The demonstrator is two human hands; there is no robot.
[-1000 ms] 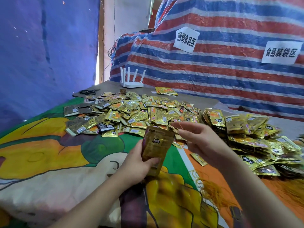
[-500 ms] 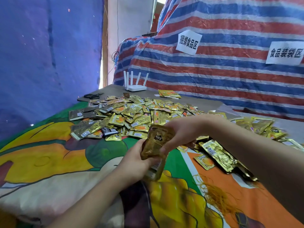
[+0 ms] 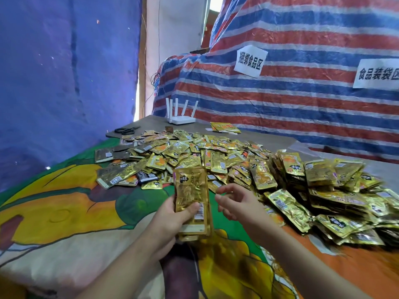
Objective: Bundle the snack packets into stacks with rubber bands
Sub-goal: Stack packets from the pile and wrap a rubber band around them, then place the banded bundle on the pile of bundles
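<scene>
Stack (image 3: 191,201) stands upright, long axis near-to-far, gripped low in our left hand (image 3: 172,219). Our right hand (image 3: 236,205), fingers loosely spread and holding nothing visible, sits just right of it.

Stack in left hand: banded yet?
Cannot tell: no band shows on the stack. Left hand grips it; right hand is beside it.

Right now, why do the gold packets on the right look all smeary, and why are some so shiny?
In the head view, the heaped packets near the right edge are motion-blurred and stretched by the wide lens; the stack gripped by the left hand is sharper, its foil glinting; daylight glows through the gap behind.
</scene>
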